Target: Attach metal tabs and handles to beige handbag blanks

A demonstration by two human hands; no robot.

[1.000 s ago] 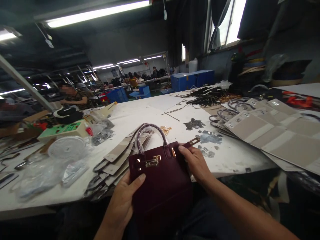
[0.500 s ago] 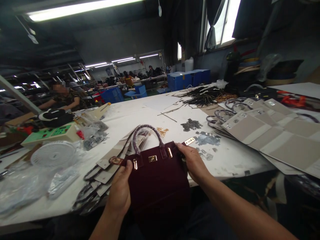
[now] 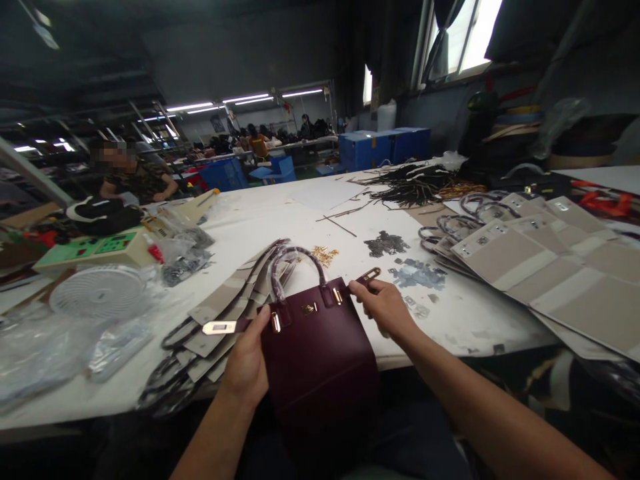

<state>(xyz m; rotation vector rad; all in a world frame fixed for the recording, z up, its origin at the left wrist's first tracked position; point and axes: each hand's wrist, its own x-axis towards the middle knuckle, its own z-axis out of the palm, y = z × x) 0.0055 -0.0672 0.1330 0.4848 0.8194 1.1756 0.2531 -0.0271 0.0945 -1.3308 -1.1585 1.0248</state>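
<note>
A dark burgundy handbag panel [image 3: 320, 353] hangs at the table's front edge, its upper part tilted toward the table. Its arched handle [image 3: 300, 253] is wrapped in clear plastic, and a gold turn-lock [image 3: 309, 308] sits below it. My left hand [image 3: 247, 367] is closed on the panel's upper left edge, thumb in front; a strap with a gold plate [image 3: 220, 327] sticks out past it. With thumb and fingers, my right hand [image 3: 385, 310] pinches the strap at the upper right corner, whose gold-plated tip [image 3: 370, 275] shows above the fingers. The fingers behind the panel are hidden.
Beige-backed panels with handles [image 3: 215, 313] lie left of the bag, more [image 3: 545, 267] at right. Gold fittings [image 3: 324, 255], dark metal plates [image 3: 385, 244] and grey plates [image 3: 420, 275] lie on the white table [image 3: 280, 213]. A fan [image 3: 97, 291] and a co-worker [image 3: 135, 177] are at left.
The panel has tilted so its front catches more light. The left strap has swung to show its gold plate, and my right fingers have shifted onto the right strap, which has turned.
</note>
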